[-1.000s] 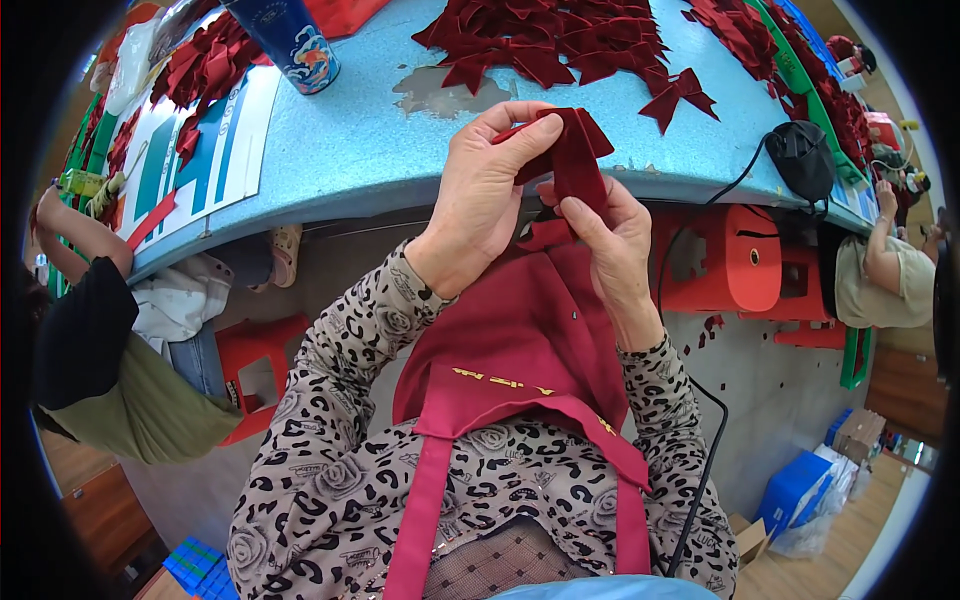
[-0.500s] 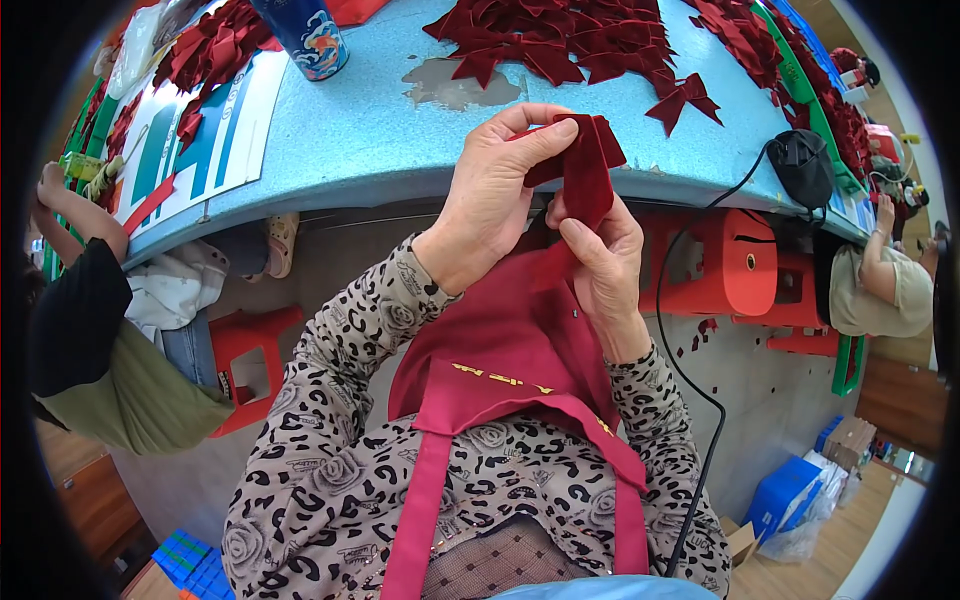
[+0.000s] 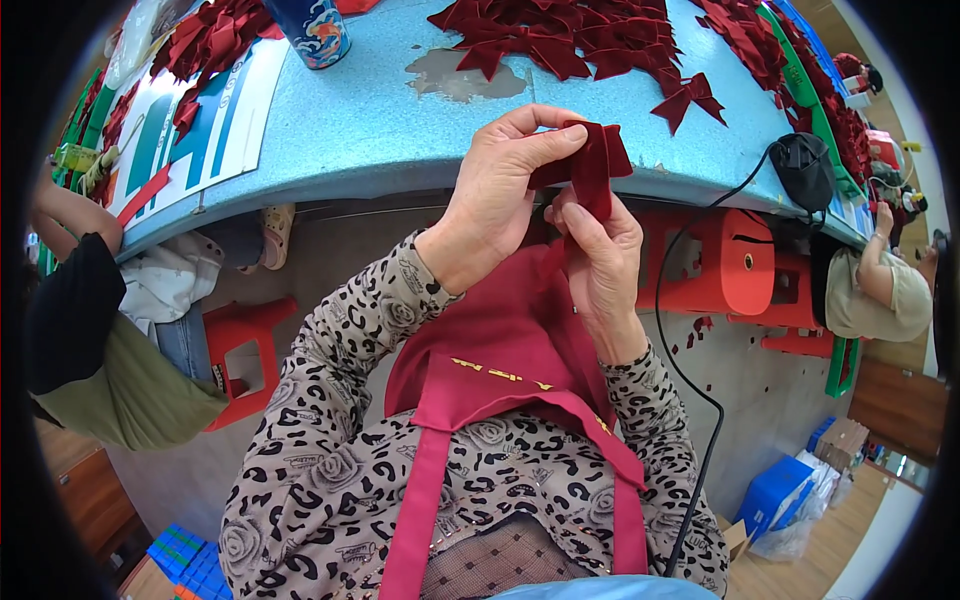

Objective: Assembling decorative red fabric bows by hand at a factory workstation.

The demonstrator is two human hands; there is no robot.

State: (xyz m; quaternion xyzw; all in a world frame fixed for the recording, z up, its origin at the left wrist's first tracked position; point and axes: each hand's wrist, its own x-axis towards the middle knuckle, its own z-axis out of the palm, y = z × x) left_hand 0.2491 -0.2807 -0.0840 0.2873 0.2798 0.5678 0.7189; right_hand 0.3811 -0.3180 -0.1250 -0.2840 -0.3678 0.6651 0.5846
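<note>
Between my hands, just off the table's near edge, is a dark red velvet ribbon (image 3: 592, 172), folded into a loop with a strip running down its front. My left hand (image 3: 500, 180) pinches the folded upper part between thumb and fingers. Lower down, my right hand (image 3: 605, 255) is closed on the hanging strip, its thumb pressed against the fingers. Part of the ribbon behind the fingers is hidden. Beyond my hands, a finished-looking red velvet bow (image 3: 688, 102) lies on the light blue table (image 3: 380, 130), near a heap of similar bows (image 3: 570, 40).
A blue patterned cup (image 3: 312, 35) stands at the back left beside more red bows (image 3: 215, 40). At right, a black pouch-like object (image 3: 803, 170) with a cable sits on the table edge. Red stools (image 3: 715, 262) stand below. Co-workers sit at left (image 3: 130, 370) and right (image 3: 880, 285).
My right hand has drawn slightly up toward the left, and the front strip looks shorter and more tucked in. My left hand keeps its pinch, shifted slightly right.
</note>
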